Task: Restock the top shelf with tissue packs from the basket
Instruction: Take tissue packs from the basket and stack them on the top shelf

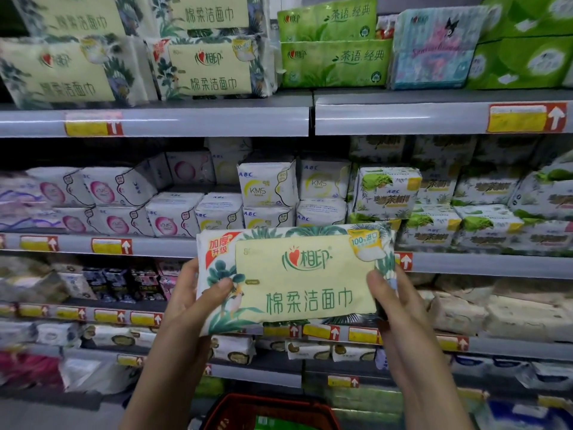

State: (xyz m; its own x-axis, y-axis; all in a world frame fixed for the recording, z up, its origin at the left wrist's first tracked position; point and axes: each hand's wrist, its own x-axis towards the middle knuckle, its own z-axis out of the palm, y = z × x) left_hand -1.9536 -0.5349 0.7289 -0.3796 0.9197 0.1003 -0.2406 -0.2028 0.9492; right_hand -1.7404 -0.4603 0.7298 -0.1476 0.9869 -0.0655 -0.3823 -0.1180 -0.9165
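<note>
Stocked store shelves are filling the frame, matching packs (210, 66) sitting on the top shelf (186, 121) at upper left. I am holding a tissue pack (304, 274) at centre, above the red basket (266, 398) at the bottom edge, left hand (192, 293) and right hand (393, 299) each gripping a short end. I am judging it light, soft and slick-wrapped, best taken by those ends. Its long axis is running left-right, print facing me upright.

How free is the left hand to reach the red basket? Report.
Probably not yet: the left hand grips the tissue pack with the right hand; the red basket lies unobstructed below.
</note>
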